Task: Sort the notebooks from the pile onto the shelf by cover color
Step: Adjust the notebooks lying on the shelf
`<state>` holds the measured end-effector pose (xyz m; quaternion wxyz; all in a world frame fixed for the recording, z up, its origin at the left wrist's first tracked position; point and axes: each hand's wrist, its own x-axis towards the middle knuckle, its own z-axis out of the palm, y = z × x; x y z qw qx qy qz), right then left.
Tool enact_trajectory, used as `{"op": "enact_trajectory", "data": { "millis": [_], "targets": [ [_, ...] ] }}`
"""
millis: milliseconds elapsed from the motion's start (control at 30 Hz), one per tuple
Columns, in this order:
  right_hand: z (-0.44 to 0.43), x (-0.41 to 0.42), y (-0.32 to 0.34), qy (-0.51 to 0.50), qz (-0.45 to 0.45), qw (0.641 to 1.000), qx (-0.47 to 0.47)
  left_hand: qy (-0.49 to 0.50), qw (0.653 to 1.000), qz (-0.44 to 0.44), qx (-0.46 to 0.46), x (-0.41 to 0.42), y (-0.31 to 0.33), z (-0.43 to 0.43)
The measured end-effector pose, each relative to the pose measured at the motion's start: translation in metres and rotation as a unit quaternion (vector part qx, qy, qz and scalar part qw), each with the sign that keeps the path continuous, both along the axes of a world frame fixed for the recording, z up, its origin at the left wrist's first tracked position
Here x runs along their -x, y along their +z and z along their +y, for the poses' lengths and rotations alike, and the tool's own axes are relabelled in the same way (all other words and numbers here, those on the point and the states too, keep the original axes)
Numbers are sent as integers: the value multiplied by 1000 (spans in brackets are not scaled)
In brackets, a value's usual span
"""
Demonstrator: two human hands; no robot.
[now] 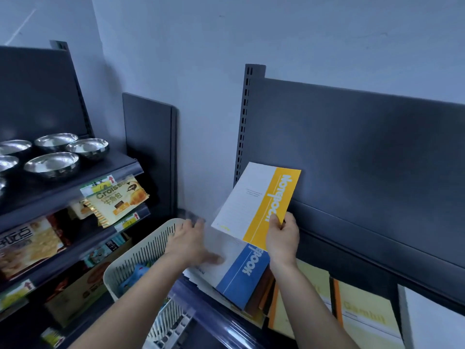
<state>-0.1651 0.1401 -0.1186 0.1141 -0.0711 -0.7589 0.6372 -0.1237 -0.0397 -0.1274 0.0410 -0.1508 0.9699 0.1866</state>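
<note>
The dark shelf (352,152) bears a pile (260,292) topped by one blue notebook (241,275), with two pale yellow notebooks (364,313) lying just right of it. One slatted basket (130,260) stands left of the pile. One yellow notebook (266,205) is raised before the back panel. The right hand (281,238), forearm reaching up, pinches its lower corner. The left hand (188,243), blurred, spreads flat with straight fingers over the pile.

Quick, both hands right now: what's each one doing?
Left hand: open, blurred, fingers over the blue notebook.
Right hand: holding the yellow notebook by its bottom edge.
</note>
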Motion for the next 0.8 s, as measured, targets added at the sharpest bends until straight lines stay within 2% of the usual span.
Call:
{"op": "enact_trajectory", "data": {
  "millis": [67,167,267,500,567,667,800],
  "targets": [
    [2,-3,0,-4,4,1000,-4,3,1000,-22,-20,3,-5,-6],
    [5,-10,0,-10,9,1000,-9,27,997,21,-75,11,-6,-16],
    [8,-18,1,-20,8,1000,-10,46,994,49,-89,9,-2,-19],
    [25,-42,4,-69,26,997,-14,73,975,199,-69,2,0,-13],
    [30,-50,5,-98,39,994,-13,76,958,247,-124,-1,5,-11],
    [41,-62,8,-143,62,988,-16,89,913,320,-238,-5,19,-4],
    [64,-82,10,-190,88,978,-2,74,867,352,-345,-13,33,20]
  ]
}}
